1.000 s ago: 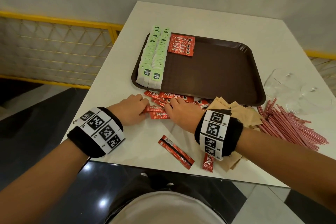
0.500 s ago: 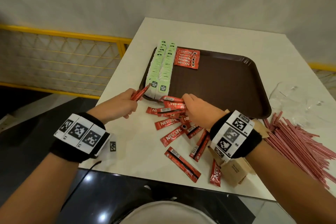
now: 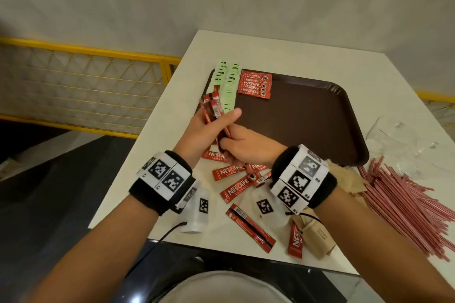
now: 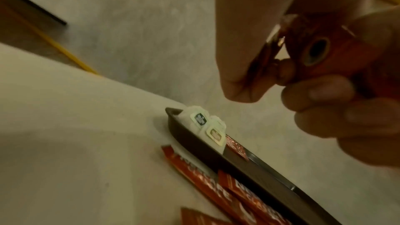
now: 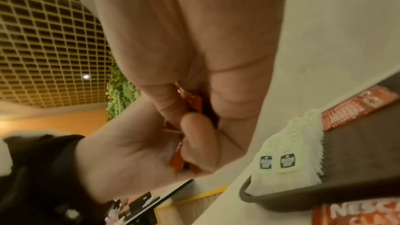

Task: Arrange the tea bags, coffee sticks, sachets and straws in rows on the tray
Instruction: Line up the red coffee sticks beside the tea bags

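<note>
Hands together above the brown tray's (image 3: 344, 96) near-left corner: left hand (image 3: 204, 130) grips a fan of red Nescafe coffee sticks (image 3: 213, 106), right hand (image 3: 242, 144) pinching their lower ends.

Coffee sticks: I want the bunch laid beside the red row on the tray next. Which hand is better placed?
Right hand: it pinches the bunch's lower end nearer the tray's bare middle; the left hand grips it beyond the tea bags.
</note>
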